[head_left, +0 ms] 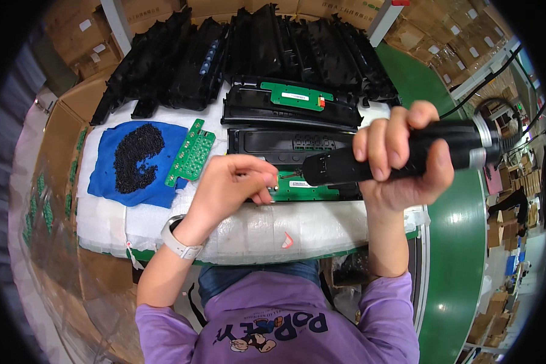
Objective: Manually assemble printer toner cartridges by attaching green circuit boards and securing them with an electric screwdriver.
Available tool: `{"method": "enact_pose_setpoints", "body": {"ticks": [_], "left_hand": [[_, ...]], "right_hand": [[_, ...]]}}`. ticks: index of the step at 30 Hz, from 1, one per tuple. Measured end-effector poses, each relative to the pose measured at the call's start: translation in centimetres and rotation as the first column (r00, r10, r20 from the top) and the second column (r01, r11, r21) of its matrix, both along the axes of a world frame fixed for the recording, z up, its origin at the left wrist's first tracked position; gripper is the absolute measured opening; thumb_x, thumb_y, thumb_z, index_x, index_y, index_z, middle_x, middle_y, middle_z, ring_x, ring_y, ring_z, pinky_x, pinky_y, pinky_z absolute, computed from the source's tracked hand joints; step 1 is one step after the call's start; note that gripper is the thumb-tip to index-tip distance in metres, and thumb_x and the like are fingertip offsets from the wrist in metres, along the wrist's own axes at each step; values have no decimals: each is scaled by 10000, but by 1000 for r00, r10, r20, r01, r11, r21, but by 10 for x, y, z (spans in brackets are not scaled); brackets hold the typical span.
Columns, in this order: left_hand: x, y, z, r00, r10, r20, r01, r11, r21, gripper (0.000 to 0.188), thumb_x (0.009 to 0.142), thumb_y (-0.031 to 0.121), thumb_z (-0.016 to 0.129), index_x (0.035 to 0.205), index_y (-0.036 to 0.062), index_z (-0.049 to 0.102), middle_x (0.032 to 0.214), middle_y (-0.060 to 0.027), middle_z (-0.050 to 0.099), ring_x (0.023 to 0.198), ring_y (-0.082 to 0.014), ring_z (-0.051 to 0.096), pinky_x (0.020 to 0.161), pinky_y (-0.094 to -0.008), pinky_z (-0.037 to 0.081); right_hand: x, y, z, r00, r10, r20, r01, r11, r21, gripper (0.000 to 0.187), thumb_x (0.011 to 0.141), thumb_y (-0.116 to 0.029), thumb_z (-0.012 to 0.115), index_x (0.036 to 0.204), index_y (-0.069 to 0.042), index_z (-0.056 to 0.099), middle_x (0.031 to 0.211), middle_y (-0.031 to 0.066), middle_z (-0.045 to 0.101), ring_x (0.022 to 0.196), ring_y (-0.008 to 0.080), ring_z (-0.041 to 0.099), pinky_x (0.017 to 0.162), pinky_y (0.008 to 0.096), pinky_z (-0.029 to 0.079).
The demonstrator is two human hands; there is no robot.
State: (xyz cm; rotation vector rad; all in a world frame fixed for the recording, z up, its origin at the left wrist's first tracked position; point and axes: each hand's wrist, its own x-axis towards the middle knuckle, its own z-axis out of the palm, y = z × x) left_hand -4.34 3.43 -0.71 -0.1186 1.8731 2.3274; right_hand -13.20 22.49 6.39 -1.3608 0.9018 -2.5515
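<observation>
My right hand (406, 155) grips a black electric screwdriver (333, 167), its body lying nearly level and its thin bit pointing left. Close to the bit's tip, my left hand (239, 184) is closed in a pinch; whatever its fingers hold is too small to make out. Under both hands, a green circuit board (312, 193) lies in a black plastic housing (261, 142), partly covered by the screwdriver. Left of my left hand lies a loose green circuit board (192, 153). Beside it, a heap of small black screws (138, 148) rests on a blue cloth (102, 173).
Behind the work, another black housing (242, 109) carries a green board (288, 96). Several black housings (255, 45) stand in a row at the table's far side. White padding (236, 233) covers the table. A cardboard box (73, 121) with green boards stands left.
</observation>
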Motion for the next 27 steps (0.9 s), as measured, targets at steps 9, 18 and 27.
{"method": "enact_pose_setpoints", "body": {"ticks": [9, 18, 27], "left_hand": [[-2, -5, -3, 991, 107, -85, -110, 993, -38, 152, 839, 17, 573, 973, -46, 606, 830, -96, 654, 667, -92, 609, 589, -196, 464], [-4, -3, -9, 986, 140, -88, -141, 990, -1, 139, 848, 25, 567, 974, -27, 597, 798, -64, 634, 666, -79, 589, 580, -188, 445], [-4, 0, -12, 991, 109, -71, -110, 994, -5, 140, 844, 21, 575, 975, -28, 585, 826, -78, 648, 710, -94, 617, 596, -190, 458]], "right_hand": [[-12, -30, -14, 985, -170, 10, 148, 884, 444, 255, 811, -225, 522, 946, -23, 447, 543, 40, 420, 402, 126, 417, 451, 277, 393], [-10, -45, -15, 981, -192, -10, 167, 826, 539, 259, 780, -199, 564, 910, -11, 442, 538, 45, 433, 401, 124, 414, 425, 259, 368], [-7, -55, -11, 989, -147, -11, 127, 814, 567, 232, 736, -164, 631, 801, 0, 480, 552, 52, 489, 413, 113, 456, 379, 227, 359]]}}
